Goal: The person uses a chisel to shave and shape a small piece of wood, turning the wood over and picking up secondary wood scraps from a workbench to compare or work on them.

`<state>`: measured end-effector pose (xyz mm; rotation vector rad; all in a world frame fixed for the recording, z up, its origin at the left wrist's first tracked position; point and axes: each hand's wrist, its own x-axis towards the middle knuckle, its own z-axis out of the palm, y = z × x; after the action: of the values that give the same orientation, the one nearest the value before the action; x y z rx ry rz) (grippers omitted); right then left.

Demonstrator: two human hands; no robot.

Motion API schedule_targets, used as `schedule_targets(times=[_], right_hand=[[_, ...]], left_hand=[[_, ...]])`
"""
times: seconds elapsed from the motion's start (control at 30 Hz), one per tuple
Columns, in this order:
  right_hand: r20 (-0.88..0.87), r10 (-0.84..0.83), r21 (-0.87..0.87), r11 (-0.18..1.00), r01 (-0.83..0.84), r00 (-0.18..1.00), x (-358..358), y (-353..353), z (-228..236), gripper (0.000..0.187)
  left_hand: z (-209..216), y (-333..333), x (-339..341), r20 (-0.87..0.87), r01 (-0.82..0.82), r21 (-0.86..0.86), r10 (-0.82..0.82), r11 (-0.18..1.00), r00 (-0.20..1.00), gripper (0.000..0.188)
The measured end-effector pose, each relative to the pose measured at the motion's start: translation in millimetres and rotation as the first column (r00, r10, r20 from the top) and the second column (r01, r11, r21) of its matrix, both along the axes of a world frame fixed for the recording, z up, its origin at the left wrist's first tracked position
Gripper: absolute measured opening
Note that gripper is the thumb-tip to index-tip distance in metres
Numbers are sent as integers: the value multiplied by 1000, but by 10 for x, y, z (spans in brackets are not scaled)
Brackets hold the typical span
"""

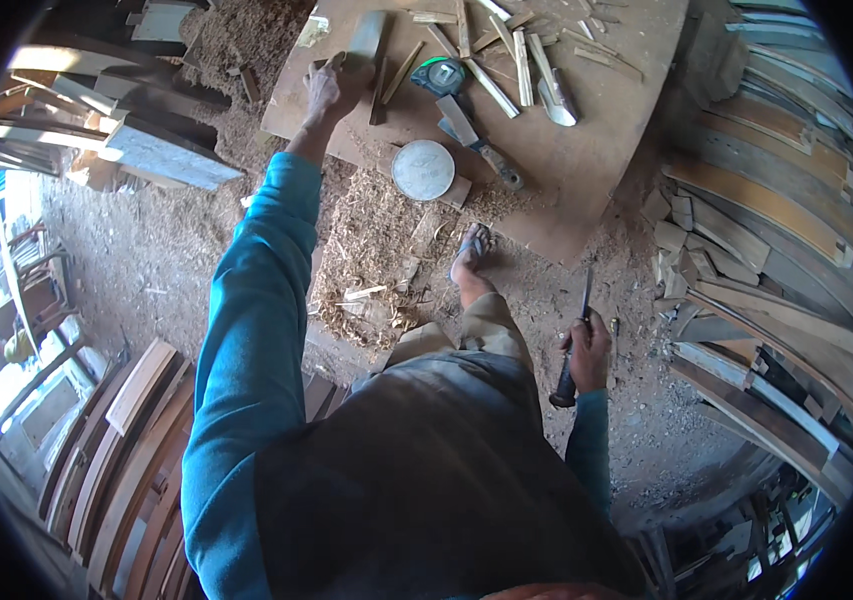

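the board (586, 130) spreads ahead. off its near right corner, the chisel (565, 386) sits in the right hand (589, 350), fingers wrapped round the handle, its long axis pointing up toward that corner. near the left edge, a shorter grey slab (370, 36) stretches away just past the left hand (324, 92), the nearer one; i cannot tell whether those fingers grip it.

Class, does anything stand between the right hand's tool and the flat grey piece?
Yes: roughly between the black-handled tool in the right hand and the flat grey piece, a metal tool and thin wood strip lie on the board.
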<state>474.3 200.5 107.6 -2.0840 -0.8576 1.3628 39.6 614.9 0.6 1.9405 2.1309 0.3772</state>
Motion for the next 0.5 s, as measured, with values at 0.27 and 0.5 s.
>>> schedule_targets(times=[0.27,0.5], right_hand=[[-60,12,-43,999,-14,998,212,167,-48,33],[-63,4,-55,998,-8,998,423,153,-166,31]], left_hand=[[381,-597,589,158,120,87,-132,989,978,29],[352,-717,1012,189,63,175,-97,983,977,30]])
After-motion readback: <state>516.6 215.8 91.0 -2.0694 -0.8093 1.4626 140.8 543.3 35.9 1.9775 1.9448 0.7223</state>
